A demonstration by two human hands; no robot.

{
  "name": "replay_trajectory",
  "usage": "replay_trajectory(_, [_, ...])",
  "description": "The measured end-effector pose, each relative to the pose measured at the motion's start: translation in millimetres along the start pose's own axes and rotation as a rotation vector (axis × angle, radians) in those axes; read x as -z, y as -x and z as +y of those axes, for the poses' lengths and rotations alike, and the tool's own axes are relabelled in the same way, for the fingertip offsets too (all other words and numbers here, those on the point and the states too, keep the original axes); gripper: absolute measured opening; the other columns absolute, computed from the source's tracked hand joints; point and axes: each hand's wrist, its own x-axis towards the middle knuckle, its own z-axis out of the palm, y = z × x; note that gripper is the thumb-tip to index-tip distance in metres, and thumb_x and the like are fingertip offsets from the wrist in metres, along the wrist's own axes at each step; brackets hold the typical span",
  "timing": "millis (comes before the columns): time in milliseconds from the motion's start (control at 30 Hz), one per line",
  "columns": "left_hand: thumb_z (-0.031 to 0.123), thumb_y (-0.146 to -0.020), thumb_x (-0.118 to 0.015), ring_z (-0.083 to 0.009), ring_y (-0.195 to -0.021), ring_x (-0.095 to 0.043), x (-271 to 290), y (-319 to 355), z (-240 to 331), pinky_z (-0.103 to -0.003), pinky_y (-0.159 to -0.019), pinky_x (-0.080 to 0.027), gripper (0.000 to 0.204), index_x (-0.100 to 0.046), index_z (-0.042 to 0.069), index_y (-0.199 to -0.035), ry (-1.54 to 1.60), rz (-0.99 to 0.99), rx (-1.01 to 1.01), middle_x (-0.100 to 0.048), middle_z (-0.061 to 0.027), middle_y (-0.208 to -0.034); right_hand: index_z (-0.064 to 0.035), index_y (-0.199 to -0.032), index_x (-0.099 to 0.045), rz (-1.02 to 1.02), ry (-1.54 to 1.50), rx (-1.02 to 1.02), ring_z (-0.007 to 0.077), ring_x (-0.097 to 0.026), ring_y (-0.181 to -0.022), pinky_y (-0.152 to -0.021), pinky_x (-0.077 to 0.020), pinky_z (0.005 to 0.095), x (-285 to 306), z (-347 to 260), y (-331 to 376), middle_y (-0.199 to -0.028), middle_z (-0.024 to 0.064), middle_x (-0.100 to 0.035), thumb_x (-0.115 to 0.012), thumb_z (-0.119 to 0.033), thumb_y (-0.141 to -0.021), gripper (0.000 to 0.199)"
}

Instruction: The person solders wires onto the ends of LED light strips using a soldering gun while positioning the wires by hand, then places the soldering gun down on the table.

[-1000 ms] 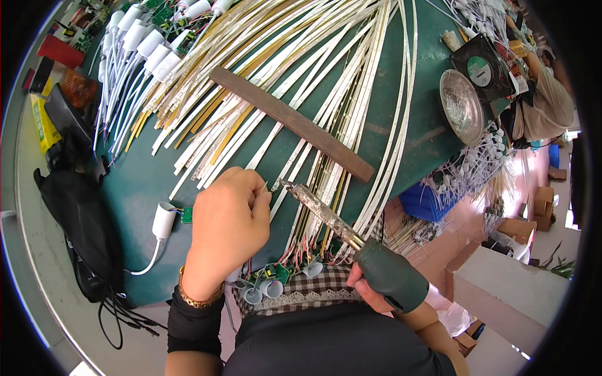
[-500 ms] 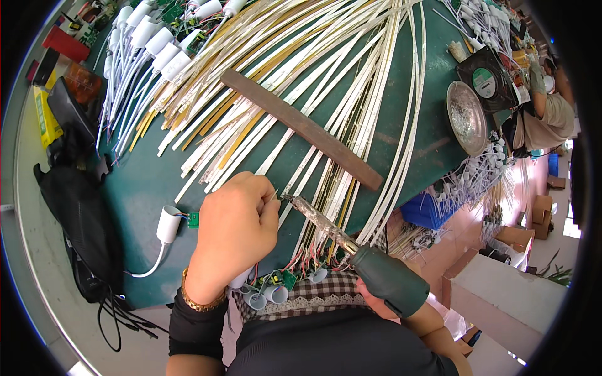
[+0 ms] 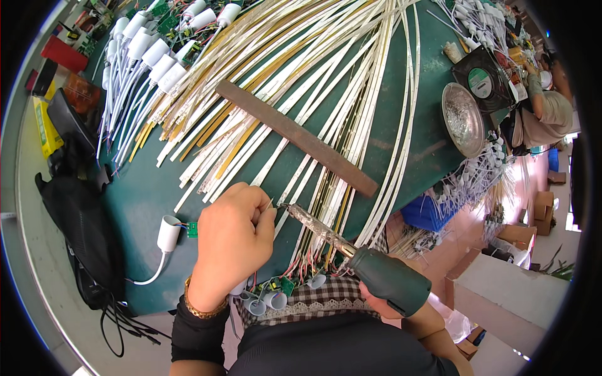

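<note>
My left hand (image 3: 235, 235) is closed in a pinch, knuckles up, over the near ends of the strips. A thin, pale, wire-like piece (image 3: 271, 203) pokes out between thumb and forefinger; the rest is hidden. Wrapped round the dark green handle of a soldering iron (image 3: 389, 282) is my right hand (image 3: 376, 302), mostly hidden behind it. The iron's crusted metal shaft points up and left, its dark tip close beside my left fingertips. Many narrow white and yellowish LED strips (image 3: 370, 106) fan across the green table, with a brown flat bar (image 3: 296, 138) lying across them.
A white cap with a small green circuit board (image 3: 192, 230) lies left of my left hand. More white caps (image 3: 155, 53) with cables are bunched at far left. A metal dish (image 3: 464, 119) and black fan (image 3: 481, 83) stand right. A black bag (image 3: 81, 232) lines the left edge.
The whole scene sits slightly lower in the picture. Both hands keep nearly the same pose, with the iron's tip still close to my left fingertips.
</note>
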Motion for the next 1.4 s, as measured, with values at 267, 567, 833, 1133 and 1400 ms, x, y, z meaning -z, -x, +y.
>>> replay_trajectory(267, [-0.001,-0.074,-0.068,-0.0235,-0.055,-0.050,0.8,-0.3,1.7,-0.033,-0.053,-0.040,0.009,-0.060,-0.001,-0.077,0.000,0.002,0.002,-0.053,-0.0115,-0.067,-0.0016,-0.097,-0.066,-0.065,0.093,0.031,0.0244,-0.066,-0.060,-0.054,-0.0508,0.0307,5.5,-6.5,-8.9,-0.077,0.0059,-0.065,-0.081,-0.017,-0.070,0.035])
replay_trajectory(567, [0.000,-0.075,-0.068,-0.0255,-0.059,-0.056,0.3,-1.3,-0.2,-0.033,-0.056,-0.044,0.008,-0.061,-0.001,-0.078,-0.008,-0.004,0.002,-0.056,-0.0134,-0.069,-0.0054,-0.096,-0.067,-0.110,0.410,-0.009,0.0220,-0.063,-0.071,-0.063,-0.0499,0.0319,4.1,-22.6,-4.4,-0.081,0.0083,-0.064,-0.072,-0.009,-0.074,0.023])
replay_trajectory(833, [0.005,-0.076,-0.065,-0.0353,-0.064,-0.059,-0.1,-0.9,0.0,-0.043,-0.058,-0.046,0.006,-0.059,0.004,-0.075,0.000,-0.014,-0.002,-0.058,-0.0124,-0.072,-0.0054,-0.088,-0.060,0.103,-0.233,-0.237,0.0173,-0.058,-0.069,-0.063,-0.0471,0.0286,-13.1,-13.6,6.5,-0.076,0.0039,-0.058,-0.065,-0.004,-0.081,0.009])
replay_trajectory(1133, [0.003,-0.075,-0.067,-0.0298,-0.061,-0.058,-0.8,-1.0,-1.3,-0.037,-0.056,-0.046,0.005,-0.062,0.002,-0.077,-0.026,0.000,-0.028,-0.058,-0.0130,-0.071,-0.0033,-0.119,-0.054,0.183,-0.284,-0.180,0.0145,-0.057,-0.074,-0.065,-0.0477,0.0285,-24.9,19.3,30.6,-0.082,0.0078,-0.057,-0.061,-0.008,-0.090,0.030])
replay_trajectory(1400, [0.007,-0.078,-0.064,-0.0362,-0.067,-0.059,0.5,0.6,-2.4,-0.045,-0.059,-0.047,0.006,-0.059,0.004,-0.076,-0.019,-0.012,-0.027,-0.059,-0.0128,-0.075,-0.0072,-0.136,-0.043,0.056,-0.193,-0.153,0.0173,-0.057,-0.075,-0.068,-0.0471,0.0319,-23.7,26.5,33.3,-0.088,0.0112,-0.055,-0.057,-0.013,-0.095,0.044])
